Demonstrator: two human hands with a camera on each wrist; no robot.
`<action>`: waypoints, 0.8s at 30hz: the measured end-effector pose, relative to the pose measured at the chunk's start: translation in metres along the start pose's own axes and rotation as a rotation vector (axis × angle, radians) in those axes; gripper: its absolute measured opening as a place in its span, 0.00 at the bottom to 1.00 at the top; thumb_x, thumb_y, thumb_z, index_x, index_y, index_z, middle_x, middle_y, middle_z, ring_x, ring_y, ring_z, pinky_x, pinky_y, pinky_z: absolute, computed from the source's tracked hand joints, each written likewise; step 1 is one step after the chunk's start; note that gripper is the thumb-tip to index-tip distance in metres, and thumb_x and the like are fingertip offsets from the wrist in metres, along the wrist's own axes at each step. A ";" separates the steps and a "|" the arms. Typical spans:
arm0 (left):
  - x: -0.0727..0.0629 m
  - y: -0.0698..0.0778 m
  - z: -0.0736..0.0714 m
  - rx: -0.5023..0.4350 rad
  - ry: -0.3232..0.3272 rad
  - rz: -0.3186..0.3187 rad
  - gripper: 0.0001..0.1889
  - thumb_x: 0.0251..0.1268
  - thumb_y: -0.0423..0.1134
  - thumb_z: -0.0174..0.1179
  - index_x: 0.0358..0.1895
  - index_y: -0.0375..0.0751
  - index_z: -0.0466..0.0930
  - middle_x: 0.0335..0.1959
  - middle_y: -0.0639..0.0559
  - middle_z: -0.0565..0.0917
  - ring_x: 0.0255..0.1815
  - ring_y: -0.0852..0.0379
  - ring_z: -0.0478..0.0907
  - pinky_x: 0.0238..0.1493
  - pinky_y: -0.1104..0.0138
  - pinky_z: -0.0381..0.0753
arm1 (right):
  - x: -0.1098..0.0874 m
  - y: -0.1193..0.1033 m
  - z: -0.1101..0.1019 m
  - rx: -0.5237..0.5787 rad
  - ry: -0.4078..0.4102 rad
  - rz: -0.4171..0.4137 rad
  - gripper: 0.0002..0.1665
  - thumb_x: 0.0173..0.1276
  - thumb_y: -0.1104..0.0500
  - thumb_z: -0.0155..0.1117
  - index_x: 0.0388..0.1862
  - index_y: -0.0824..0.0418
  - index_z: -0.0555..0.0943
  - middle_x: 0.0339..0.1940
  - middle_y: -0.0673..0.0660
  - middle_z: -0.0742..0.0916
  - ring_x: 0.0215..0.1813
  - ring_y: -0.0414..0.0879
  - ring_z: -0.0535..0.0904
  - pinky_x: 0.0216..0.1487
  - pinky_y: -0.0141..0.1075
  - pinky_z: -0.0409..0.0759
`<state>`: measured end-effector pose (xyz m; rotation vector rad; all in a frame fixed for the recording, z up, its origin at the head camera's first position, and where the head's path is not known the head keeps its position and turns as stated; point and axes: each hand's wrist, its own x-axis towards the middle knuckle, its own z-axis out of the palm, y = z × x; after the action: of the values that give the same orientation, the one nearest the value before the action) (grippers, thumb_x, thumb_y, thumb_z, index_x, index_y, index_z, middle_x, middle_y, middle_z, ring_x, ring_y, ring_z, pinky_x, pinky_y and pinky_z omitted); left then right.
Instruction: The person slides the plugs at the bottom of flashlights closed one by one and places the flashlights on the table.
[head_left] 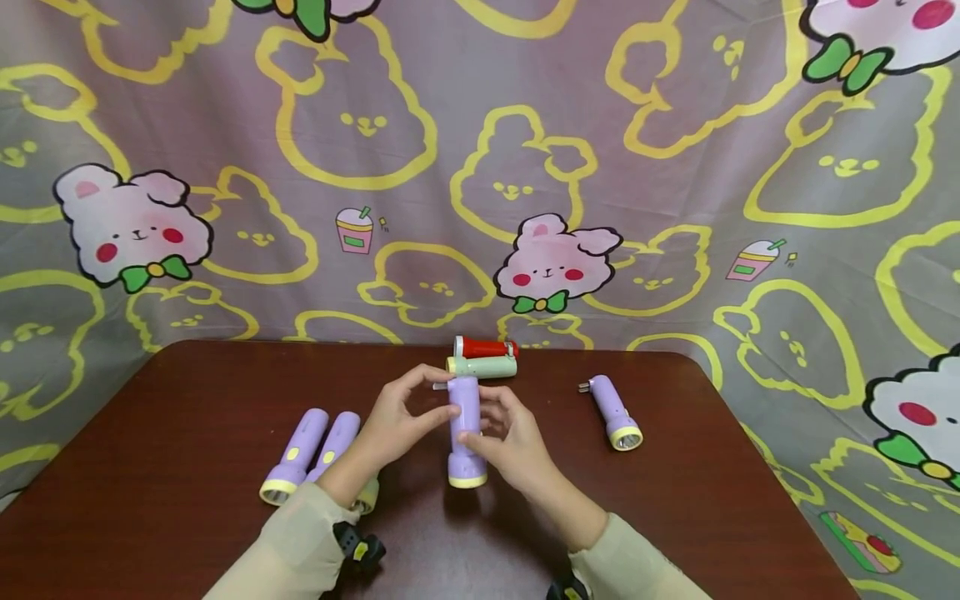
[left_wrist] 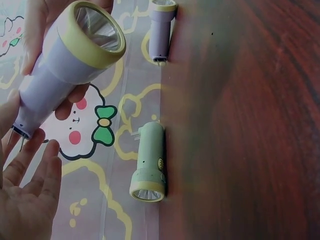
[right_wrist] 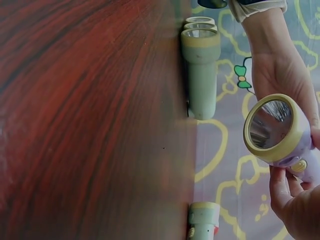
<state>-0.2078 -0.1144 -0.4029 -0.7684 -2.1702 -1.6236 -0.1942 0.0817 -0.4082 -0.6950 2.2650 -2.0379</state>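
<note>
Left hand (head_left: pixel 397 421) and right hand (head_left: pixel 517 442) both hold a light purple, tube-shaped flashlight with a yellow rim (head_left: pixel 467 433) up over the shiny red-brown counter (head_left: pixel 697 517). The right thumb and fingers are clamped on its middle; the left thumb and a finger pinch its far end, by two metal prongs (left_wrist: pixel 19 137). Only the right wrist view shows its yellow button (right_wrist: pixel 299 166).

By the left arm (head_left: pixel 348 473) lies a pale green flashlight with a yellow rim (right_wrist: pixel 202 80). The arm hides most of it in the head view, but the right wrist view shows much more. Next to it lie two purple flashlights (head_left: pixel 303 442).

Off to the right lies another purple flashlight (head_left: pixel 611 407). At the back lies a second green flashlight (head_left: pixel 491 367); only the left wrist view shows its prongs. Just behind is a shiny red flashlight (head_left: pixel 487 347), then a bunny cloth (head_left: pixel 420 208).
</note>
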 end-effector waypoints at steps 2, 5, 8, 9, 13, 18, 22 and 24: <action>0.001 0.000 0.000 0.002 -0.002 0.004 0.18 0.56 0.29 0.71 0.51 0.37 0.81 0.49 0.42 0.85 0.49 0.62 0.83 0.52 0.54 0.84 | 0.000 -0.001 -0.001 -0.003 -0.005 -0.005 0.31 0.59 0.71 0.70 0.62 0.70 0.71 0.50 0.73 0.86 0.42 0.43 0.81 0.46 0.32 0.80; 0.002 -0.001 -0.001 0.000 -0.010 0.008 0.18 0.55 0.29 0.72 0.50 0.37 0.81 0.49 0.43 0.85 0.49 0.65 0.81 0.53 0.56 0.83 | -0.001 0.000 -0.002 -0.003 -0.021 -0.014 0.31 0.60 0.70 0.69 0.62 0.71 0.71 0.51 0.74 0.85 0.42 0.42 0.81 0.46 0.32 0.81; 0.003 -0.001 -0.002 -0.012 -0.022 0.011 0.18 0.54 0.28 0.72 0.49 0.37 0.81 0.49 0.43 0.84 0.49 0.66 0.81 0.53 0.59 0.84 | -0.001 0.000 -0.003 0.000 -0.034 -0.029 0.30 0.61 0.70 0.69 0.61 0.72 0.71 0.51 0.74 0.85 0.42 0.42 0.81 0.46 0.32 0.81; 0.003 -0.001 -0.003 -0.016 -0.024 0.012 0.18 0.54 0.28 0.73 0.49 0.38 0.81 0.49 0.43 0.84 0.49 0.66 0.80 0.52 0.59 0.84 | -0.001 0.000 -0.004 0.000 -0.037 -0.034 0.30 0.61 0.70 0.69 0.61 0.72 0.71 0.51 0.74 0.85 0.42 0.42 0.82 0.46 0.32 0.81; 0.004 -0.001 -0.004 -0.035 -0.037 0.013 0.18 0.53 0.28 0.73 0.48 0.37 0.82 0.49 0.42 0.84 0.49 0.66 0.81 0.51 0.56 0.85 | -0.001 0.000 -0.004 0.000 -0.041 -0.051 0.29 0.61 0.70 0.69 0.61 0.72 0.71 0.51 0.74 0.85 0.42 0.42 0.82 0.47 0.33 0.81; 0.007 0.000 -0.005 -0.072 -0.054 0.016 0.17 0.52 0.27 0.73 0.46 0.35 0.81 0.48 0.40 0.83 0.48 0.65 0.81 0.50 0.53 0.85 | -0.002 0.000 -0.004 0.008 -0.049 -0.050 0.29 0.61 0.70 0.70 0.61 0.71 0.72 0.52 0.73 0.85 0.42 0.42 0.82 0.47 0.33 0.81; 0.008 0.000 -0.006 -0.106 -0.064 0.009 0.17 0.51 0.26 0.73 0.46 0.34 0.81 0.48 0.39 0.82 0.48 0.65 0.81 0.50 0.50 0.84 | -0.001 0.000 -0.005 0.013 -0.053 -0.044 0.29 0.62 0.70 0.70 0.61 0.71 0.72 0.52 0.73 0.85 0.43 0.43 0.82 0.46 0.34 0.82; 0.008 0.000 -0.006 -0.120 -0.070 0.002 0.17 0.51 0.26 0.73 0.45 0.33 0.80 0.49 0.38 0.82 0.48 0.65 0.82 0.51 0.49 0.83 | -0.001 0.000 -0.005 0.013 -0.055 -0.039 0.29 0.62 0.69 0.70 0.61 0.71 0.72 0.52 0.73 0.85 0.43 0.44 0.82 0.47 0.34 0.81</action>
<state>-0.2149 -0.1185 -0.3964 -0.8743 -2.1334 -1.7637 -0.1944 0.0867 -0.4079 -0.7910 2.2235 -2.0217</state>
